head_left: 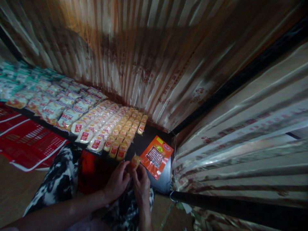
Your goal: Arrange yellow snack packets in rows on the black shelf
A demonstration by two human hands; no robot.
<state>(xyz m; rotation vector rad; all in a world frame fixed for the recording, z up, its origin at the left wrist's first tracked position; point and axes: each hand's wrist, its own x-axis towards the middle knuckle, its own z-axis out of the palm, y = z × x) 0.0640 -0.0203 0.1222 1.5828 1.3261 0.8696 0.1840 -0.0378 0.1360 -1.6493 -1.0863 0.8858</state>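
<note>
A pleated, patterned curtain [144, 48] fills most of the view behind and to the right of a long dark shelf [161, 184], along which wrapped goods stand in close rows: green-and-white packs [26, 77] at the far left, pale bags [51, 110] next, then clear-wrapped round packs [97, 142], then small yellow packs [122, 149]. A red sheet [31, 141] with white bands lies below the shelf's left part. On the shelf's right end, an orange packet [156, 156] lies flat and slightly turned. Nearer the camera, the left hand [118, 179] is curled, its thumb and fingers drawn close around one side of a yellow wrapped piece [135, 162]; the right hand [141, 180] pinches the same piece from the other side, its grip equally narrow. The piece sits between both sets of fingertips, just left of the orange packet and near the shelf's front edge.
</note>
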